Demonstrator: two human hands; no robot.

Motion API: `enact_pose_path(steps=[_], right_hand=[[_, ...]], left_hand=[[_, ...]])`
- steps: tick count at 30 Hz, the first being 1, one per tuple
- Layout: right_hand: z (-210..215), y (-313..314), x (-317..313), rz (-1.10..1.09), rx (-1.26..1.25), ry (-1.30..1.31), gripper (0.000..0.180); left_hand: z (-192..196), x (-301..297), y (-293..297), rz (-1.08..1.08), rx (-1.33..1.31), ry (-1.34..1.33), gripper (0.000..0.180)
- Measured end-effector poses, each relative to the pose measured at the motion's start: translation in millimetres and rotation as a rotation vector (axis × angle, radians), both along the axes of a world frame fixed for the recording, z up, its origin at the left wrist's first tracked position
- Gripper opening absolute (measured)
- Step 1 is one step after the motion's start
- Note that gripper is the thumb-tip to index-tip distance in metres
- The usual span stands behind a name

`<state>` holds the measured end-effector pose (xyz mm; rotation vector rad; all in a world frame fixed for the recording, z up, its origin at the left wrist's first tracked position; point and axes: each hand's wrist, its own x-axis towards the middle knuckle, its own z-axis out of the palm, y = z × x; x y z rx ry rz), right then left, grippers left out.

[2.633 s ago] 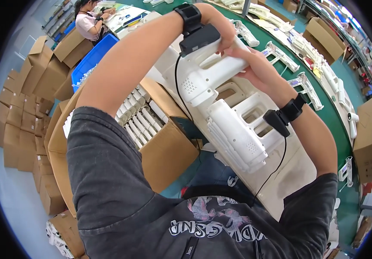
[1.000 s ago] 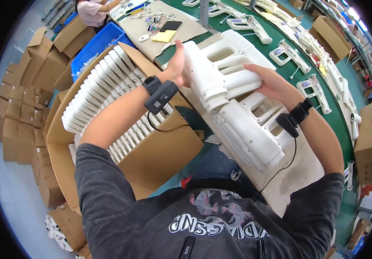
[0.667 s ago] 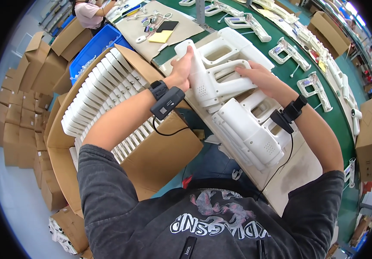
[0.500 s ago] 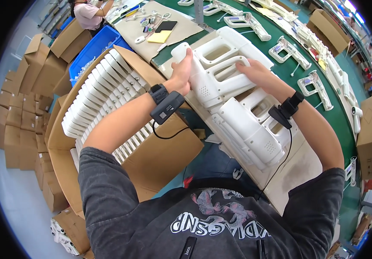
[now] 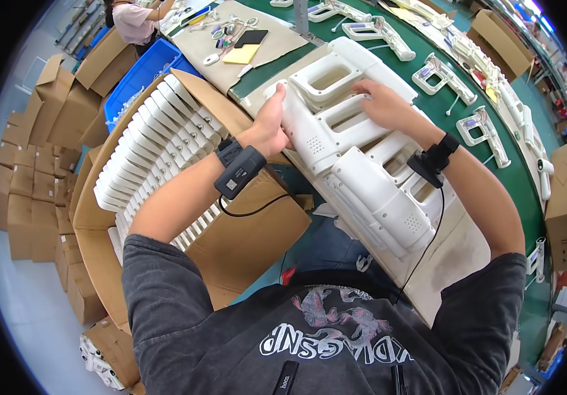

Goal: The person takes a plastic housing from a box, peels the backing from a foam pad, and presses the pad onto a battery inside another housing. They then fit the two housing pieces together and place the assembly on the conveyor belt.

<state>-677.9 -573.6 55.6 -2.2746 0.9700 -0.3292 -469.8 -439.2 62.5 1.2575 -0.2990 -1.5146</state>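
White moulded plastic housing shells (image 5: 356, 141), long gun-shaped pieces with open rectangular handle loops, several stacked on a pale mat at the near edge of the green conveyor table (image 5: 494, 141).

Head view, item by item:

- Left hand (image 5: 271, 125): flat against the left end of the stack, fingers together and extended, palm pressing the shells' edge; no pinch. A black wrist device (image 5: 239, 168) with a thin cable is strapped to the forearm.
- Right hand (image 5: 382, 104): laid on top of the uppermost shell, fingers spread and curved over its ribbed middle, holding it down. A black strap with a small unit (image 5: 432, 161) sits at this wrist.
- Brown cardboard carton (image 5: 231, 230): open, just left of the person's lap, filled with upright rows of white plastic shells (image 5: 152, 158) of like kind.
- Blue plastic crate (image 5: 142, 72): beyond the carton, beside further folded cartons (image 5: 27, 171).
- Assembled white gun-shaped units (image 5: 441, 76): spaced along the table, well apart from the stack.
- Second person (image 5: 135, 16): seated at the far left, not involved.

Handling note, as a judgement: squaring the stack seems the step in hand. It goes best with even pressure from both palms, the handle loops nested in line before lifting, and the wrist cable kept clear of the shell edges, since a skewed shell could slide off the mat.
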Motion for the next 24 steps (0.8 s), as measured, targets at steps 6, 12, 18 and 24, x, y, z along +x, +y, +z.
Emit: enact_pose_path(steps=[6,12,18,24], right_hand=[[-8,5,0,0.069,-0.123,0.016,0.047],[1,6,7,0.016,-0.034,0.324,0.056],[10,-11,4,0.078,0.043,0.32,0.057],[20,19,-8,0.167,-0.124,0.257,0.06]], left_hand=[[2,1,4,-0.003,0.04,-0.04,0.076],[-17,-5,6,-0.076,0.14,-0.02,0.087],[-17,-7,5,-0.097,0.061,0.106,0.086],[-24,-7,3,-0.089,0.067,0.025,0.084]])
